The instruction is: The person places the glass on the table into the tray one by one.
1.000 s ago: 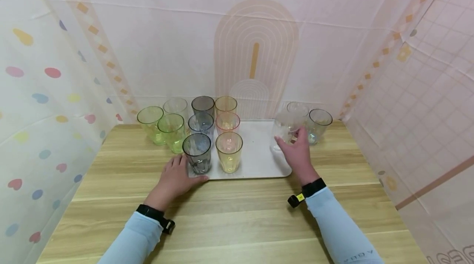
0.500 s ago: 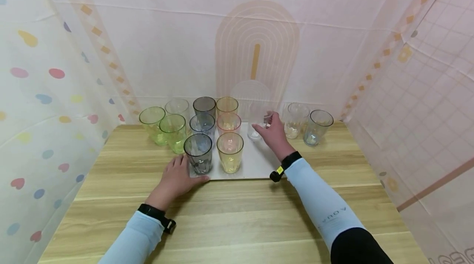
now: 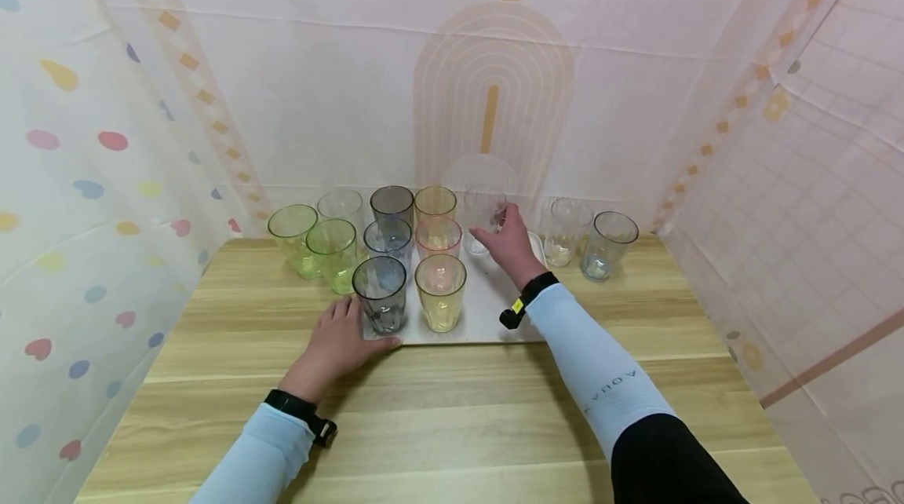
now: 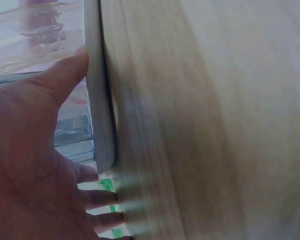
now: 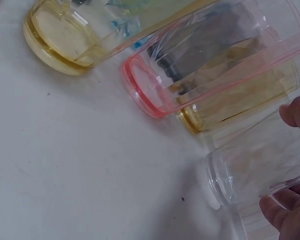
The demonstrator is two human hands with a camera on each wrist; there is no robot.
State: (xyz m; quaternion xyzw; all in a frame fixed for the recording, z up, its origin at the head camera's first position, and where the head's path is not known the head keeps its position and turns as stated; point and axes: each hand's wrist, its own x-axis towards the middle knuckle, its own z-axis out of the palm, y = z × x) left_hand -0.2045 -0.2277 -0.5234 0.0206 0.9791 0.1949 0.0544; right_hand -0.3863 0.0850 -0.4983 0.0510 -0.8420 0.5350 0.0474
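While I watch from the head view, my left hand (image 3: 337,343) lies flat with fingers relaxed on the desk (image 3: 438,410), against the near left corner of the white tray (image 3: 487,308); the left wrist view shows the thumb (image 4: 65,75) along the tray's edge, with the rest blurred. Just beyond it on the tray stand a grey cup (image 3: 381,294) and a yellow cup (image 3: 440,291), then a bluish cup (image 3: 387,241) and a pink cup (image 3: 438,237). Farther back, my right hand (image 3: 510,243) curls round a clear cup (image 3: 483,217) at the tray's far edge; the cup is so transparent that I can barely make out its outline, and the right wrist view cuts off most of the fingers (image 5: 295,112). Two green cups (image 3: 311,241) sit off the tray near the desk's far left corner, and two more cups (image 3: 589,241) near the far right.
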